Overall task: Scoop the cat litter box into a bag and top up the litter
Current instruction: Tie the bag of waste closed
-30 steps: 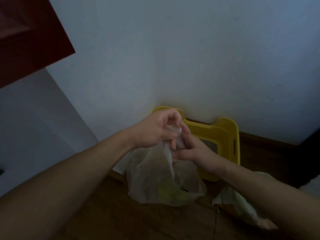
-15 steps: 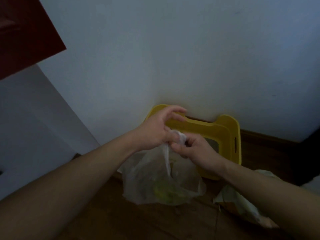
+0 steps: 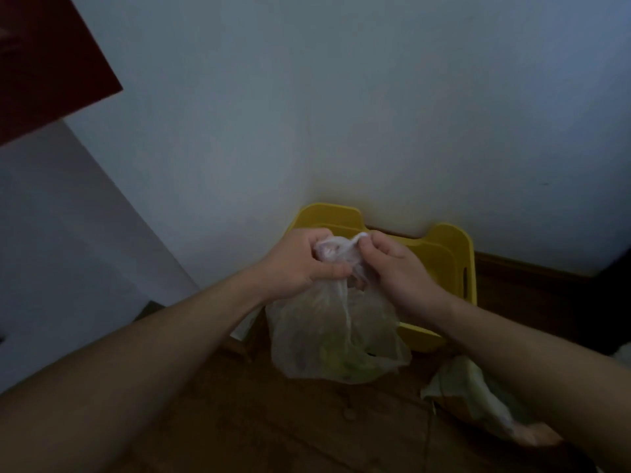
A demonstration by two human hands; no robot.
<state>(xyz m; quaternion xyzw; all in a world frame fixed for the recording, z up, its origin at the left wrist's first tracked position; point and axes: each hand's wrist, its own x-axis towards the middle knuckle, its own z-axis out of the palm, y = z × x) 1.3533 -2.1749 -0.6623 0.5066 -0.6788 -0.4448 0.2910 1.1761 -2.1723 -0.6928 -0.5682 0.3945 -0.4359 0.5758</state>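
Looking down into a dim corner, along two bare forearms reaching forward. Close together at the middle of the view: the left hand (image 3: 297, 264) and the right hand (image 3: 401, 271), both clamped on the bunched top of a thin, see-through plastic bag (image 3: 334, 339). The left curled round the gathered neck; the right pinching a twisted white strand of the same plastic, drawn up and across toward the left. Most likely twisting or knotting the mouth closed, to seal in what was scooped. Hanging below the hands, in front of the near edge of a yellow litter box (image 3: 440, 257), and apparently just clear of the wooden floor (image 3: 273, 425), though too dim to say for certain. Something pale green and lumpy sagging in the bottom of the bag; too murky to identify. Held right beside the box, probably so that any spill lands close by. Behind the hands, the box pushed up against a pale wall (image 3: 341, 114), its inside almost wholly hidden, so no telling the litter level. At lower right on the floor, partly under the right forearm, a second crumpled pale packet (image 3: 467, 390), perhaps fresh litter for topping up. At upper left, a dark red panel (image 3: 44, 63).
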